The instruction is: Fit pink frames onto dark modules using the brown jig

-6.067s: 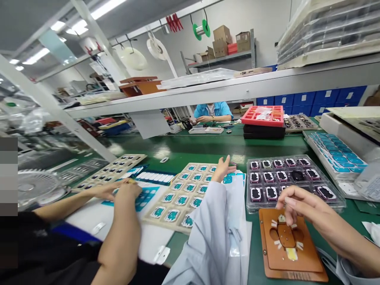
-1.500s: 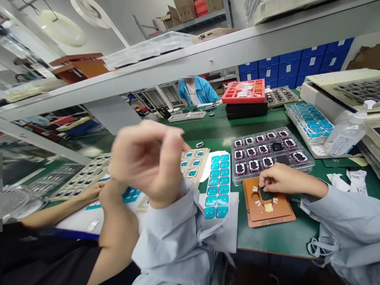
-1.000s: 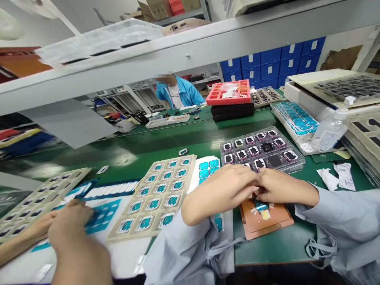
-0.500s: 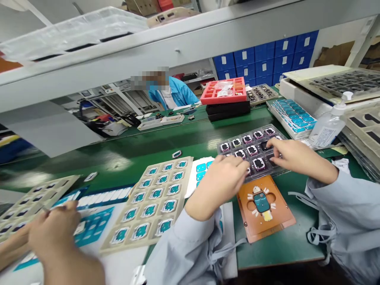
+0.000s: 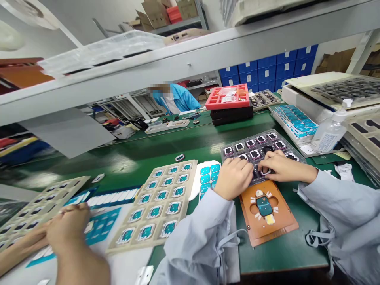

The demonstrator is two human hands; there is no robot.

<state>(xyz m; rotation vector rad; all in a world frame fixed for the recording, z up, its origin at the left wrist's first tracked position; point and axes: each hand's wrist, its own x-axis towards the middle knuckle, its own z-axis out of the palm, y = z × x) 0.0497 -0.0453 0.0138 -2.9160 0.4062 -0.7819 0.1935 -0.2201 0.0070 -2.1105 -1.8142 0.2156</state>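
green bench (image 5: 142, 148) crosses mid-frame, left hand (image 5: 234, 178) and right hand (image 5: 280, 166) with half-curled fingers (image 5: 242, 168) at a clear tray (image 5: 287, 145), grips unclear.

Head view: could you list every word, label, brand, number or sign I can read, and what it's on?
None can be read.
Pump bottle: print on its label, too small.
Blue bins: white tags, too small.
Plastic bag in the red tray: white patch, too blurred.
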